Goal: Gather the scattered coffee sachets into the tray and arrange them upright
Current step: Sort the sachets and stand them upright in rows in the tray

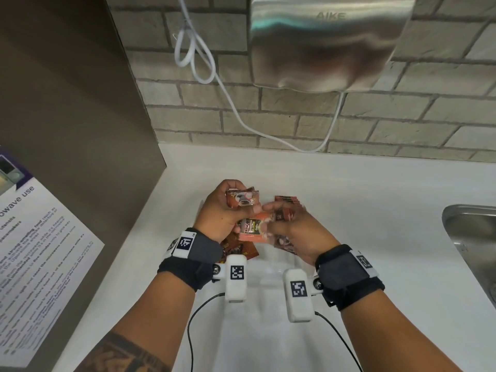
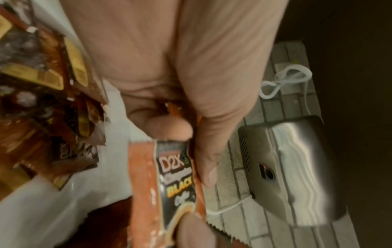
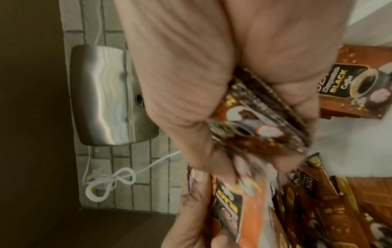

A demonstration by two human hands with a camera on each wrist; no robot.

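My left hand (image 1: 228,210) grips a small stack of brown coffee sachets (image 1: 243,198) above the white counter. Its thumb (image 2: 208,169) and a finger also pinch one end of an orange sachet (image 2: 176,177) marked BLACK. The same orange sachet (image 1: 253,229) spans the gap between both hands. My right hand (image 1: 284,226) clutches a bundle of brown sachets (image 3: 254,127), and a right fingertip (image 2: 191,231) touches the orange sachet's far end. More sachets (image 1: 239,249) lie under my left wrist. The faint outline of what looks like a clear tray (image 1: 268,269) shows below the hands.
A steel hand dryer (image 1: 322,41) with a white cable (image 1: 193,57) hangs on the brick wall behind. A steel sink (image 1: 472,237) sits at the right. A brown panel with a microwave notice (image 1: 35,251) stands at the left. One sachet (image 3: 350,87) lies flat on the counter.
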